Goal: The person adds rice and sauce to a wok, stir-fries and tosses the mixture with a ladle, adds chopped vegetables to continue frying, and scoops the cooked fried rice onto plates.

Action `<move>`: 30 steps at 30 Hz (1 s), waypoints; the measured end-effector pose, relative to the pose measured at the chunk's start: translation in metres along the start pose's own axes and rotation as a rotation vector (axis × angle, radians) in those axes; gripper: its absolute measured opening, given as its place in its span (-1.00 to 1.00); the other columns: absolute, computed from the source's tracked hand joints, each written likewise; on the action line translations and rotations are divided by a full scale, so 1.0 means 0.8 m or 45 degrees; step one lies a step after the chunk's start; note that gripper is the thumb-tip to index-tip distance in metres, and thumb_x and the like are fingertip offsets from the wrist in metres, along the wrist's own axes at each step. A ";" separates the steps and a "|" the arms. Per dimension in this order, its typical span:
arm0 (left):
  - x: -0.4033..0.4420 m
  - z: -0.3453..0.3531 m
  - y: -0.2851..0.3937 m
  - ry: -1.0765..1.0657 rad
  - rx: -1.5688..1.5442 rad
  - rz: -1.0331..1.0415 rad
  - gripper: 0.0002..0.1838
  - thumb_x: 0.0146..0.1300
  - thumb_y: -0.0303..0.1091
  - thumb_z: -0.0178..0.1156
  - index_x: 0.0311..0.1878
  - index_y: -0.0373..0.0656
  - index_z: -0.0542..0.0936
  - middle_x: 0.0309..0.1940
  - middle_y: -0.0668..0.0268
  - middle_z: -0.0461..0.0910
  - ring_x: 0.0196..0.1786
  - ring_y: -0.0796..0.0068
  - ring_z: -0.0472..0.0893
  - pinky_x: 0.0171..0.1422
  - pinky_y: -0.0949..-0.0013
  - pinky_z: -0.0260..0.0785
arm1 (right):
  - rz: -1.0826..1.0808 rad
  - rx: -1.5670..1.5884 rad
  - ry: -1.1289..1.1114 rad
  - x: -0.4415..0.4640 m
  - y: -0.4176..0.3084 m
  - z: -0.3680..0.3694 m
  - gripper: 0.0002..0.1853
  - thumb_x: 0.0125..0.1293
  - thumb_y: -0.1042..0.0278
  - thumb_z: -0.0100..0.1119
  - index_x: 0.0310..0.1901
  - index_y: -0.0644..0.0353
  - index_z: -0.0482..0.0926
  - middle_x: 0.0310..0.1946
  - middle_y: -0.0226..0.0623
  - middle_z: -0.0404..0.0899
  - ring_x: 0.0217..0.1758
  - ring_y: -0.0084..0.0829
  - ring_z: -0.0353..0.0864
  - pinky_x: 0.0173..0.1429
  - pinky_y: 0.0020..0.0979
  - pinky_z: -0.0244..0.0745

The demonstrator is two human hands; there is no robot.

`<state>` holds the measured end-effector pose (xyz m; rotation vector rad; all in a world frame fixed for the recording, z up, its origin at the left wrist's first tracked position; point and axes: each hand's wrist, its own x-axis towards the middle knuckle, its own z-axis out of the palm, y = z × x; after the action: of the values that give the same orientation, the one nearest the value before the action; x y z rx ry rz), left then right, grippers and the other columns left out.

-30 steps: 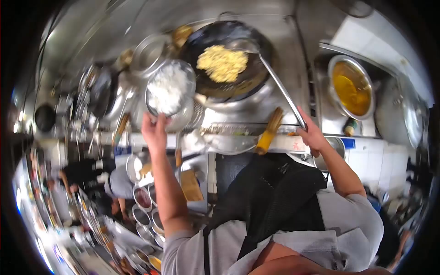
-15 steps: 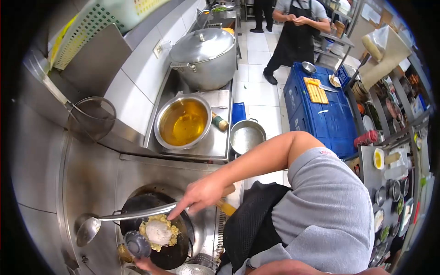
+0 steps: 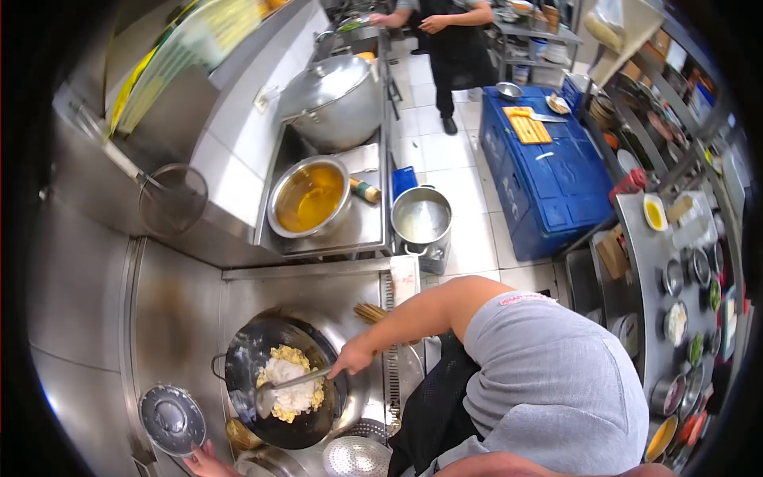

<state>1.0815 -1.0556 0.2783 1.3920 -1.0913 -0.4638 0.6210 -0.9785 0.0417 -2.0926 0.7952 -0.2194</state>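
Observation:
My right hand (image 3: 354,355) is closed round the handle of a long metal ladle (image 3: 265,400), whose bowl touches the food in the black wok (image 3: 238,359). White rice (image 3: 291,387) lies on scrambled egg (image 3: 291,354) in the middle of the wok. At the lower left, my left hand (image 3: 208,463) grips the rim of a metal bowl (image 3: 172,420), which is held beside the wok with only a few white bits showing on it.
A bowl of yellow oil (image 3: 310,196) and a large lidded pot (image 3: 334,103) stand beyond the stove. Near my right forearm is a bamboo brush (image 3: 370,312). A perforated ladle (image 3: 357,457) lies near the wok. Another person (image 3: 455,48) stands beyond a blue chest (image 3: 548,175).
The rice has gone from the bowl onto the egg in the wok. My left hand has moved the bowl left, away from the wok. The ladle has come down onto the food. The view has turned.

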 end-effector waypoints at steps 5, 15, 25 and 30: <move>-0.159 0.165 0.172 -0.348 -0.228 0.124 -0.66 0.35 -0.40 0.19 0.12 -0.35 0.48 -0.09 0.14 0.57 -0.17 0.28 0.54 -0.20 0.23 0.44 | 0.124 0.206 0.026 -0.137 -0.029 -0.013 -0.20 0.26 0.25 0.27 0.50 -0.03 0.14 0.30 0.11 0.39 0.35 0.04 0.38 0.37 -0.14 0.29; -0.515 0.468 0.170 -1.808 -0.183 -0.240 -0.68 0.27 -0.35 0.21 0.05 -0.20 0.41 -0.04 0.19 0.50 -0.10 0.32 0.57 -0.20 0.26 0.45 | 1.304 0.417 1.092 -0.726 -0.059 0.242 -0.33 0.25 0.15 0.23 0.36 0.22 0.34 0.22 0.09 0.47 0.29 0.04 0.44 0.32 -0.10 0.36; -1.166 0.634 0.325 -3.241 0.104 -0.273 -0.58 0.33 -0.54 0.05 0.26 -0.30 0.37 -0.04 0.11 0.54 -0.29 0.37 0.65 -0.27 0.40 0.60 | 0.852 1.893 3.514 -0.891 -0.295 0.583 -0.73 0.42 0.32 0.03 0.09 0.18 0.44 -0.13 -0.12 0.58 -0.28 -0.34 0.68 -0.30 -0.41 0.58; -1.360 0.629 0.309 -3.509 0.372 -0.170 -0.69 0.30 -0.55 0.06 0.11 -0.30 0.44 -0.14 0.16 0.58 -0.40 0.44 0.63 -0.37 0.44 0.58 | 0.313 1.455 4.416 -0.920 -0.336 0.633 -0.69 0.50 0.19 0.04 0.09 0.13 0.26 0.04 0.01 0.50 -0.11 -0.19 0.69 -0.16 -0.31 0.60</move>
<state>0.0750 -0.3956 0.0554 -0.0032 -2.9871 -2.6807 0.3837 -0.0763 0.0350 -1.2879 -0.9842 2.3480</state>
